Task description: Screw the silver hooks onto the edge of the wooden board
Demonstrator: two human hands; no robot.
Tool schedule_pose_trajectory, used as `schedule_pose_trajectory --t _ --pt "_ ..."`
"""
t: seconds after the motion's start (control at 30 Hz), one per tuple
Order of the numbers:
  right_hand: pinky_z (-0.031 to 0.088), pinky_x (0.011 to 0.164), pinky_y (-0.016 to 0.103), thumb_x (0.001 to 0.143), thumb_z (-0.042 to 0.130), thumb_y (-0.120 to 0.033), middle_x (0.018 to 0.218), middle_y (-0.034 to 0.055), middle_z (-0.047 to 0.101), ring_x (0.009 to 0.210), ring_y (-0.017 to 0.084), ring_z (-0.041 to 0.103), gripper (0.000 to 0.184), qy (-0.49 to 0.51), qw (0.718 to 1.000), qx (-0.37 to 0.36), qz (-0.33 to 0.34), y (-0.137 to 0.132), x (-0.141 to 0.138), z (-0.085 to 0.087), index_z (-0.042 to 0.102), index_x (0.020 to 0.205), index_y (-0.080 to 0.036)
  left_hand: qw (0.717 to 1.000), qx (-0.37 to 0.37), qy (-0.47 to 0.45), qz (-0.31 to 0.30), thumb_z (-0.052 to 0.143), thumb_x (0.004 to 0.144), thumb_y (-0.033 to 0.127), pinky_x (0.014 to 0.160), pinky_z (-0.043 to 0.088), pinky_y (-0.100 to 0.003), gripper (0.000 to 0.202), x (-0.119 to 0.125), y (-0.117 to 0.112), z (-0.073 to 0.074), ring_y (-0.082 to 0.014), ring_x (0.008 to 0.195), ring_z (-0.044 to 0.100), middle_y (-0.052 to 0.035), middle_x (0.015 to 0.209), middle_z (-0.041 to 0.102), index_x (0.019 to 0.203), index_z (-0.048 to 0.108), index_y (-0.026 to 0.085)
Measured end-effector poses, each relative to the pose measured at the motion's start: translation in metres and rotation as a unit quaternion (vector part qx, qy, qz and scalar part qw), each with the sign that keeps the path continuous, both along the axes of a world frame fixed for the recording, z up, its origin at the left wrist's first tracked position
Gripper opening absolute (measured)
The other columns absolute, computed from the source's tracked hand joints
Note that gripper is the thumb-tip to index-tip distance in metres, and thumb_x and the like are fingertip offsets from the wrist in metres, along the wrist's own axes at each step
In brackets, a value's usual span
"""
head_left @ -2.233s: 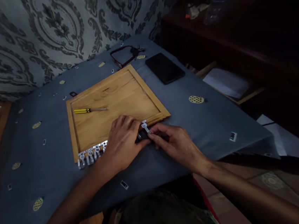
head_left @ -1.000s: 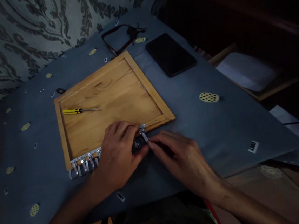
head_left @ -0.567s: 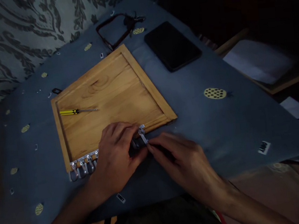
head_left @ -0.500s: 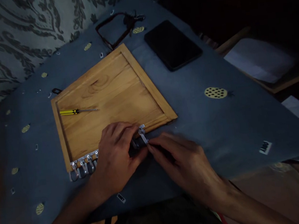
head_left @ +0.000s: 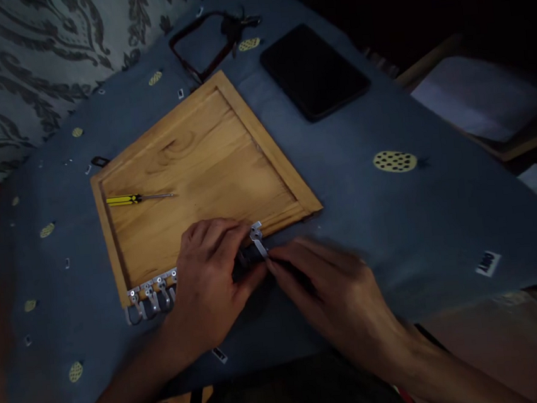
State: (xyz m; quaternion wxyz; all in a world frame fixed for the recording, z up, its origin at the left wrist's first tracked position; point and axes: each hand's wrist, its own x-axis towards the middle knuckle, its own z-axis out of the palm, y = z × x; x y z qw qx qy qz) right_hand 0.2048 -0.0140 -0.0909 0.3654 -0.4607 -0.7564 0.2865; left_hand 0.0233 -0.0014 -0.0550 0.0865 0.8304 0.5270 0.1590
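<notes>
A: Since the earliest frame the view has leaned in, so the wooden board (head_left: 212, 162) looks larger. The left hand (head_left: 214, 276) and right hand (head_left: 333, 284) are still at its near edge.

B: How are they set?

A: The right has thumb and forefinger pinched on the lower end of a metal hook (head_left: 259, 245). The left arches over the edge, thumb apart from its fingers; I can't tell whether it grips anything (its underside is hidden).

B: And the hook?

A: At the edge, just beside the left fingertips, its plate uppermost. More hooks (head_left: 148, 290) line the edge, left of the hand.

B: How would you handle it well?

A: I'd keep the pinch light, steady the board with the left, and square the plate with its neighbours; a twist at the low end could skew it.

B: Farther off?

A: A yellow screwdriver (head_left: 126, 200) lies on the board, toward its left side. Beyond the board's right side is a black tablet (head_left: 315, 70); past the far edge, a brown strap (head_left: 220, 63).
</notes>
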Motion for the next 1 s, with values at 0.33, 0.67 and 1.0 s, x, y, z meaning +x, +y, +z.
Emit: schedule_pose_trajectory --t 0.33,0.67,1.0 --pt "0.057 0.067 0.028 0.104 0.051 -0.020 0.084 0.0039 0.074 0.068 0.015 0.070 0.020 0.000 1.000 -0.016 0.002 -0.0004 0.0007 0.0004 0.068 0.095 -0.018 1.000 -0.006 0.000 0.002 0.067 0.092 0.023 0.093 0.052 -0.049 0.030 -0.0002 0.0001 0.0010 -0.0276 0.104 0.066 -0.0110 0.112 0.072 0.120 0.062 0.015" --pt "0.053 0.064 0.025 0.103 0.053 -0.018 0.081 0.0022 0.071 0.067 0.015 0.068 0.017 0.001 1.000 -0.014 0.006 0.0014 0.0022 0.0009 0.068 0.095 -0.019 1.000 -0.010 0.003 0.007 0.070 0.091 0.025 0.094 0.051 -0.048 0.032 -0.0003 -0.0009 0.0011 -0.0273 0.104 0.066 -0.0104 0.111 0.072 0.121 0.062 0.015" --pt "0.055 0.063 0.026 0.102 0.053 -0.018 0.079 0.0019 0.071 0.065 0.014 0.068 0.019 0.004 1.000 -0.017 0.002 0.0006 0.0015 0.0021 0.069 0.093 -0.018 1.000 -0.020 0.001 0.006 0.072 0.090 0.024 0.095 0.051 -0.049 0.035 0.0007 -0.0004 0.0028 -0.0276 0.105 0.066 -0.0099 0.112 0.072 0.123 0.062 0.016"
